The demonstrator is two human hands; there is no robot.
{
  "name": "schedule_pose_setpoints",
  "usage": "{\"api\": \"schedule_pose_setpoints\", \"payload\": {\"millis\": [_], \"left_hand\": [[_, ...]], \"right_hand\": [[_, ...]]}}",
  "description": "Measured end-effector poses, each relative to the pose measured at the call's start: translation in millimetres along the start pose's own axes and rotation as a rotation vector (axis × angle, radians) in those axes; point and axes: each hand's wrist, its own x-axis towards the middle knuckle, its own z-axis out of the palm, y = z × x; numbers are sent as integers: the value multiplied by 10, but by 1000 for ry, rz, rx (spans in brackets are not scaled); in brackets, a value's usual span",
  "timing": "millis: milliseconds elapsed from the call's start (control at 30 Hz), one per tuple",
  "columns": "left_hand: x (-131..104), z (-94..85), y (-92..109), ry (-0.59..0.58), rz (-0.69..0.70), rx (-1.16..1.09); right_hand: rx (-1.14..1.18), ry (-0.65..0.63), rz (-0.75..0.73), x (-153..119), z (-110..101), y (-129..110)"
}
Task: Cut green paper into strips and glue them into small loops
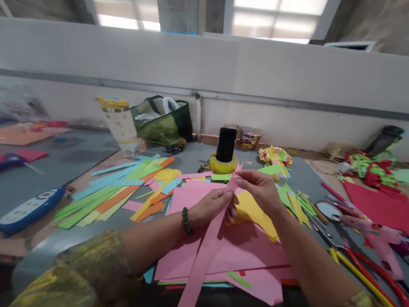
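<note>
A long pink paper strip (203, 259) runs from the near table edge up between my hands, its far end cut into points. My left hand (215, 206) is closed around the strip partway up, thumb on top. At the strip's far end, my right hand (258, 186) pinches the paper between thumb and fingertips. Under both hands lies a stack of pink paper sheets (252, 250). A yellow paper piece (253, 211) rests on the stack, partly covered by my right hand and forearm.
Coloured paper strips (111, 197) fan out at left, near a blue-and-white power strip (31, 210) and a tumbler (119, 126). A phone (226, 145) stands on a yellow tape roll (222, 165). Scissors (371, 276) and a pink glue gun (376, 234) lie at right.
</note>
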Motion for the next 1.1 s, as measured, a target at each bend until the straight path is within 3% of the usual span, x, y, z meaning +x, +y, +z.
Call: {"api": "schedule_pose_setpoints", "payload": {"millis": [233,667,933,1100], "left_hand": [[-25,31,42,76,35,9],[-12,23,1,33,26,24],[1,-16,-27,-32,-104,-69],[-6,-50,15,-69,-209,-74]], "right_hand": [[80,27,27,-13,43,21],[83,32,6,-13,54,20],[80,452,-47,197,-245,45],[97,529,-46,263,-386,45]]}}
